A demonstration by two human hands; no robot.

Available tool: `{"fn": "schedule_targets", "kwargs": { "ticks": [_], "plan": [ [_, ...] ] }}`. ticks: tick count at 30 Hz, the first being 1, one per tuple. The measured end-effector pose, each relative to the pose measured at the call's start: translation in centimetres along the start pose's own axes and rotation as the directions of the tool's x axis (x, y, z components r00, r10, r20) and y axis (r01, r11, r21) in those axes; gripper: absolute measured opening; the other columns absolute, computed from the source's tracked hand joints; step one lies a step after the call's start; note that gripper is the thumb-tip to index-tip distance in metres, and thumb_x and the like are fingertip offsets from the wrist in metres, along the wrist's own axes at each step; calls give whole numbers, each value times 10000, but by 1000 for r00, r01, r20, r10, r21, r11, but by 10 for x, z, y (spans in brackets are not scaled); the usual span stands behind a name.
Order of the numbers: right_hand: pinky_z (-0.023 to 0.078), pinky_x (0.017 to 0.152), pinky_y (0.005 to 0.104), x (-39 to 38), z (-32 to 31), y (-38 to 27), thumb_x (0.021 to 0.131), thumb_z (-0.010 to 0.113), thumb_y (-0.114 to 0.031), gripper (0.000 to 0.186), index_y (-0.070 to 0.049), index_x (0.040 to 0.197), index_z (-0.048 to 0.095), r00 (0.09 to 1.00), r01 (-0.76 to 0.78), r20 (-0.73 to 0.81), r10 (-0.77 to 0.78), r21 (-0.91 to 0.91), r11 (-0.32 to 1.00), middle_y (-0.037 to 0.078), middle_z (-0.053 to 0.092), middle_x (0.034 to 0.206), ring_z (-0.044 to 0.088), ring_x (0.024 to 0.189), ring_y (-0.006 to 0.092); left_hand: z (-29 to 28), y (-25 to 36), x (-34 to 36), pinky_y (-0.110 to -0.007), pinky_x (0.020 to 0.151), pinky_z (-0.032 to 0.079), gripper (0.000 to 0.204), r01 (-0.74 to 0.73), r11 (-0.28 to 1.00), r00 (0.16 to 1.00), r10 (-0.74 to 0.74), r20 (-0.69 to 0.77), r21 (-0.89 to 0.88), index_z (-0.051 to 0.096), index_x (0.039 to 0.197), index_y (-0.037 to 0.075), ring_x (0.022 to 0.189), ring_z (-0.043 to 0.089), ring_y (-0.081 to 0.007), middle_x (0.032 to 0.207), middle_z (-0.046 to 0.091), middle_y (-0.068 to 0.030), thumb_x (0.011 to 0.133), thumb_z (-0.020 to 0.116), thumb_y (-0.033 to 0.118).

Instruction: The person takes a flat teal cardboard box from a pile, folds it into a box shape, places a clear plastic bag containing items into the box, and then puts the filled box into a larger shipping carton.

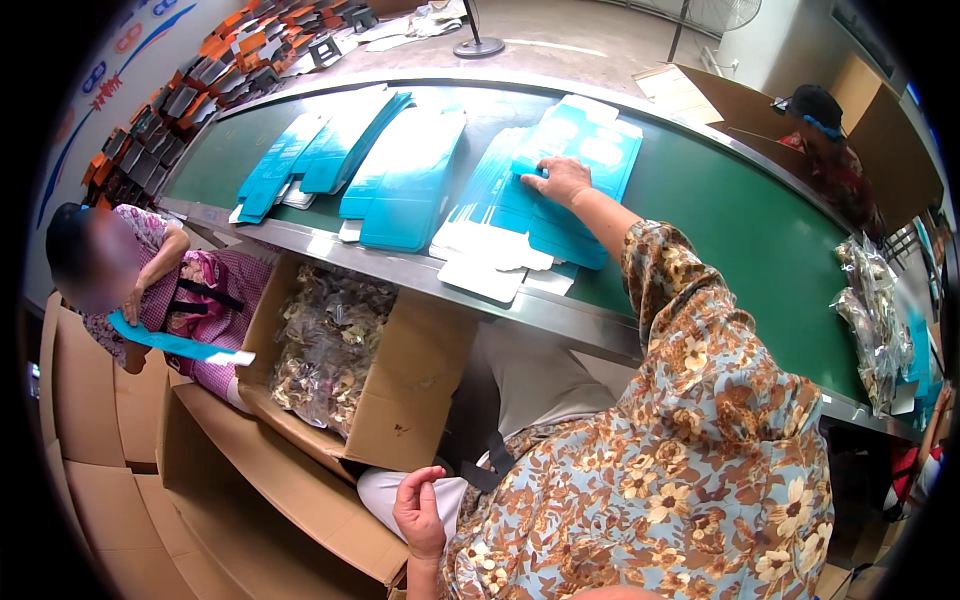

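Observation:
Flat blue-and-white cartons (490, 205) lie in overlapping stacks on the green conveyor belt. My right hand (562, 182) reaches over the nearest stack, its fingers curled on the edge of a top blue carton (582, 150). Low in front of my body, my left hand (420, 512) is held up with its fingers bent together and the thumb against them; nothing shows in it. Beside my knees stands an open cardboard box (412, 375) filled with clear plastic bags of brownish pieces (330, 345).
More carton stacks (400, 180) lie left along the belt. Bagged pieces (872, 320) rest at its right end. A person (150, 270) at left holds a blue carton strip (180, 340); another (825, 140) sits across the belt. The metal belt edge (330, 245) runs before me.

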State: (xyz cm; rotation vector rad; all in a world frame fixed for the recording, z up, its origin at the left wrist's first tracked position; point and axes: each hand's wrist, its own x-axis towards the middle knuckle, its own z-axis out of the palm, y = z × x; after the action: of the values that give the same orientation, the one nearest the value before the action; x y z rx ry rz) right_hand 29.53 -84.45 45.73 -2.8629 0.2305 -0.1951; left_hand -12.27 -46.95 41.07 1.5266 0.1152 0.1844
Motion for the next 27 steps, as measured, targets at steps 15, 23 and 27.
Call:
{"fn": "schedule_targets", "kwargs": {
  "ticks": [15, 23, 27],
  "plan": [
    [572, 612, 248, -138, -145, 19, 1015, 579, -292, 288, -37, 1054, 707, 869, 493, -493, -33, 870, -1, 35, 716, 872, 674, 689, 107, 12, 74, 84, -521, 1127, 341, 357, -662, 305, 684, 620, 385, 684, 609, 1199, 10, 1376, 406, -442, 1423, 486, -208, 857, 546, -73],
    [578, 610, 233, -188, -131, -77, 930, 682, -409, 474, 15, 1141, 672, 863, -174, 148, -483, 985, -10, 83, 717, 903, 700, 745, 112, 16, 197, 154, -439, 1059, 378, 504, -657, -28, 471, 765, 439, 753, 516, 1384, 19, 1228, 564, -341, 1332, 582, -192, 958, 621, 267],
    [540, 666, 256, -206, -75, -115, 892, 734, -410, 462, 25, 1045, 705, 885, -8, 92, -457, 983, 183, 113, 702, 873, 688, 770, 144, 0, 131, 138, -246, 780, 502, 352, -257, 889, 945, 150, 290, 378, 581, 1286, -39, 885, 620, -109, 1079, 685, -63, 988, 591, 148]
  ]
}}
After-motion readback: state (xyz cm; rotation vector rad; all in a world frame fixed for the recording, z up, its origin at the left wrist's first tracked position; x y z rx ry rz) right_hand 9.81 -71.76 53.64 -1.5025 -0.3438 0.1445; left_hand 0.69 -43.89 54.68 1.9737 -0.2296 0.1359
